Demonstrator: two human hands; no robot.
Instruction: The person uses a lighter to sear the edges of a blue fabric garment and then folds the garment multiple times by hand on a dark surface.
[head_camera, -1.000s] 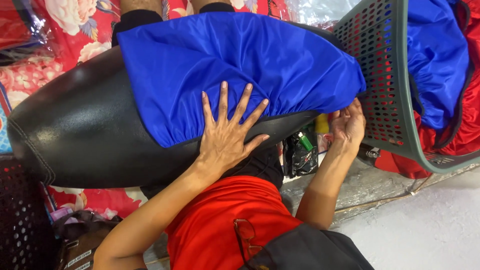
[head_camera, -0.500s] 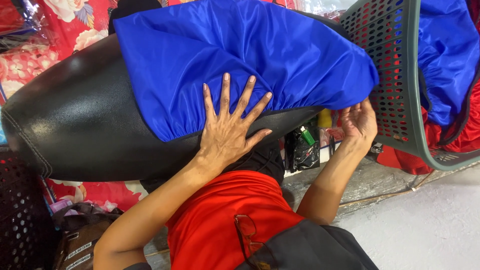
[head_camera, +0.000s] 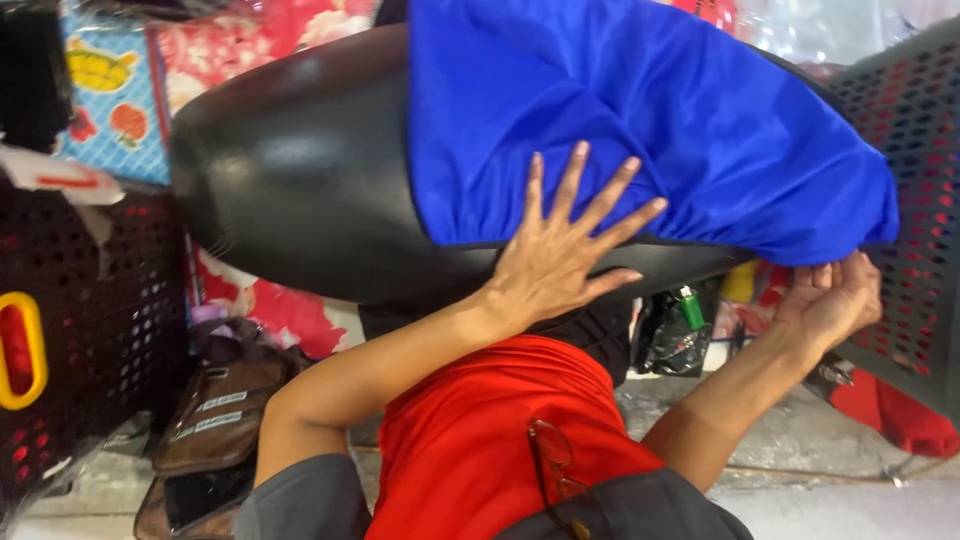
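Shifted rightward since earlier: blue cover (head_camera: 640, 130) sheathes the black seat's (head_camera: 300, 190) right end, long axis left–right. Left hand (head_camera: 560, 260) presses splayed at its hem; right hand (head_camera: 835, 300) grips the cover's right edge, nearer.

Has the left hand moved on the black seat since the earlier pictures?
No. The left hand stays spread flat at the lower edge of the blue cover on the black seat, as before; only the camera view shifted.
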